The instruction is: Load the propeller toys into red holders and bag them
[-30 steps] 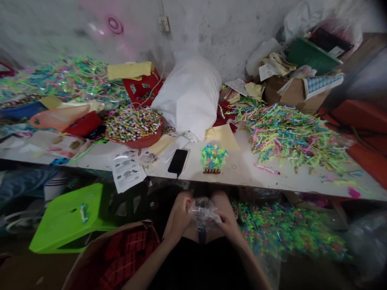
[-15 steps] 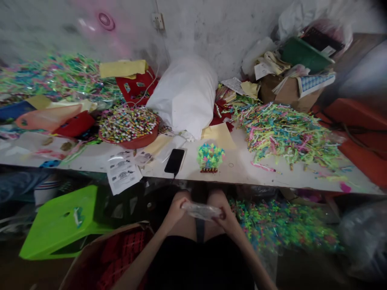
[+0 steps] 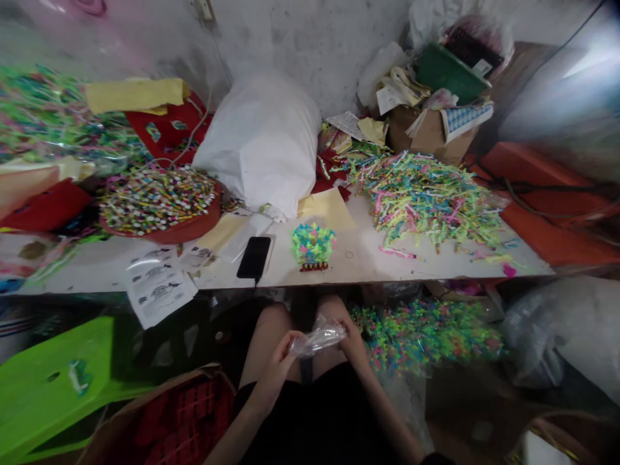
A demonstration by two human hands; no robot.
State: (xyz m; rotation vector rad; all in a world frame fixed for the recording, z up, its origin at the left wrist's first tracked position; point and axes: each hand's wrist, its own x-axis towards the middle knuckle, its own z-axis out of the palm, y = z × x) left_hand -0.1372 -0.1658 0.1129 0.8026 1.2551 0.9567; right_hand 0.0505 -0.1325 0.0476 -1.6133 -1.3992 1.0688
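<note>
A clear plastic bag (image 3: 320, 337) is stretched between my two hands, above my lap. My left hand (image 3: 285, 352) pinches its left end, and my right hand (image 3: 349, 339) grips the right end. Whether anything lies inside the bag I cannot make out. Past my hands, near the table's front edge, stands a small bunch of colourful star-topped sticks (image 3: 313, 247), with a row of dark red ends facing me. Left of the bunch lies a black phone (image 3: 254, 257) with a cable.
The white table (image 3: 368, 265) bears a loose heap of colourful sticks (image 3: 426, 200), a red basin (image 3: 203, 223) of sticks, a white sack (image 3: 271, 142) and printed sheets (image 3: 162, 290). Below are a green stool (image 3: 62, 368), a carton (image 3: 159, 400) and bagged star-topped sticks (image 3: 431, 336).
The view has swung right, so table things sit further left. The plastic bag has gone from flat and level to more crumpled and tilted, its right end raised with my right hand.
</note>
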